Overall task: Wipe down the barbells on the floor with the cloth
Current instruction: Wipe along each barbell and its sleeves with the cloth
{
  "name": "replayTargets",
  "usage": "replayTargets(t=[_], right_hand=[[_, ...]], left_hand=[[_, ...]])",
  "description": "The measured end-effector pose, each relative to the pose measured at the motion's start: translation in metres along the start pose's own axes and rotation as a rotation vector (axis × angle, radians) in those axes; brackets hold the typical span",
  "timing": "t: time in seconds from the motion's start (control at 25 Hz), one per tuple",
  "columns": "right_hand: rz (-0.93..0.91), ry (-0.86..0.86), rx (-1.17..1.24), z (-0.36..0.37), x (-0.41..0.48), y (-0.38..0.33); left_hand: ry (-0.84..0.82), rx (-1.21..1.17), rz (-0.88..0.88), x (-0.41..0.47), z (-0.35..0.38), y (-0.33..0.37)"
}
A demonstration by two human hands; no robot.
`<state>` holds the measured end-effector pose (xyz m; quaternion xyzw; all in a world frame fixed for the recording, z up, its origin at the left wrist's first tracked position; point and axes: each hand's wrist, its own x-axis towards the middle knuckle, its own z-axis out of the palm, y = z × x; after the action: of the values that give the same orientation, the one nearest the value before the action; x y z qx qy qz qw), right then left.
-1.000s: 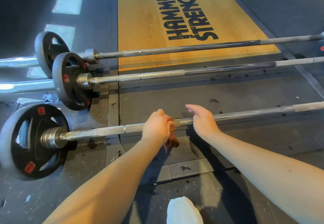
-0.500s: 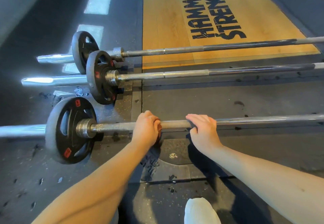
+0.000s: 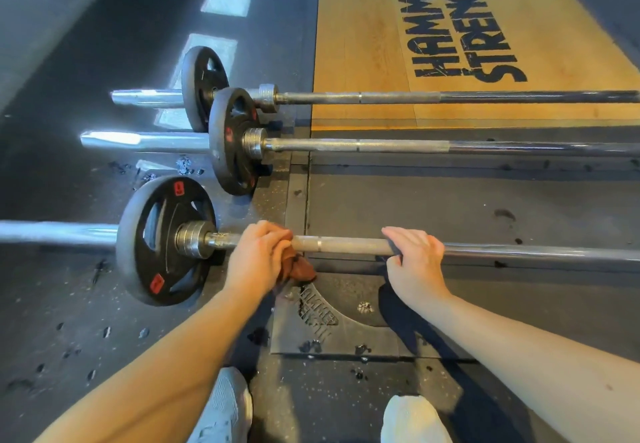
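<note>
The left grip (image 3: 259, 255) clamps the cloth (image 3: 302, 269) round the nearest bar (image 3: 346, 245), just beside its collar (image 3: 194, 238), so fabric rubs all round. The right grip (image 3: 415, 262) clasps bare steel, probably to stop it rolling on the floor (image 3: 450, 207).

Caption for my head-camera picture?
Left hand presses a brown cloth on the nearest barbell; right hand grips it.

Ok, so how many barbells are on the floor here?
3. The nearest barbell is under the left hand and right hand; the middle barbell lies just beyond; the far barbell crosses the wooden platform. Others may be out of frame.
</note>
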<state>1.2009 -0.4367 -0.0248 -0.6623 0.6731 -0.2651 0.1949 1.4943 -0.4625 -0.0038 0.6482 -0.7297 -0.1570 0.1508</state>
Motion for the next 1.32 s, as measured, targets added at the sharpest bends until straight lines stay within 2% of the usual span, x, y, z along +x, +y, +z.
replayTargets(t=[0.08, 0.16, 0.28, 0.36, 0.4, 0.48, 0.52, 0.68, 0.8, 0.88, 1.0, 1.2, 1.32], right_hand=[[-0.007, 0.01, 0.012, 0.003, 0.0, -0.002], [-0.028, -0.006, 0.016, 0.007, -0.001, -0.004], [-0.007, 0.0, 0.018, 0.011, 0.0, -0.006], [0.014, 0.003, 0.0, 0.013, 0.001, -0.005], [0.01, 0.0, -0.011, 0.013, 0.002, -0.005], [0.005, -0.01, -0.009, 0.015, 0.004, -0.007], [0.009, -0.013, -0.001, 0.016, 0.005, -0.011], [0.012, -0.008, -0.008, 0.019, 0.002, -0.012], [-0.019, -0.001, -0.012, 0.019, 0.002, -0.01], [-0.021, 0.017, -0.016, 0.02, 0.003, -0.009], [0.045, 0.025, 0.002, 0.018, 0.007, -0.009], [0.09, -0.135, 0.095, -0.01, 0.01, -0.016], [0.026, -0.282, -0.066, -0.055, 0.028, 0.015]], left_hand=[[0.067, 0.006, -0.07, -0.002, -0.014, -0.015], [0.103, -0.02, -0.071, -0.002, -0.01, 0.006], [-0.018, -0.009, 0.05, 0.001, 0.015, 0.068], [-0.156, -0.049, 0.045, 0.006, 0.027, 0.097], [-0.145, -0.011, 0.081, 0.01, 0.029, 0.096], [-0.061, -0.038, 0.144, 0.008, 0.023, 0.071], [-0.046, -0.04, 0.122, 0.005, 0.014, 0.054], [0.085, 0.008, -0.142, -0.006, -0.03, -0.041], [0.09, 0.028, -0.257, -0.005, -0.043, -0.06], [0.099, 0.06, -0.279, -0.002, -0.036, -0.042], [0.052, -0.012, -0.204, 0.001, -0.016, 0.013], [-0.15, -0.028, 0.039, 0.021, 0.034, 0.12], [-0.186, -0.031, 0.062, 0.039, 0.049, 0.134]])
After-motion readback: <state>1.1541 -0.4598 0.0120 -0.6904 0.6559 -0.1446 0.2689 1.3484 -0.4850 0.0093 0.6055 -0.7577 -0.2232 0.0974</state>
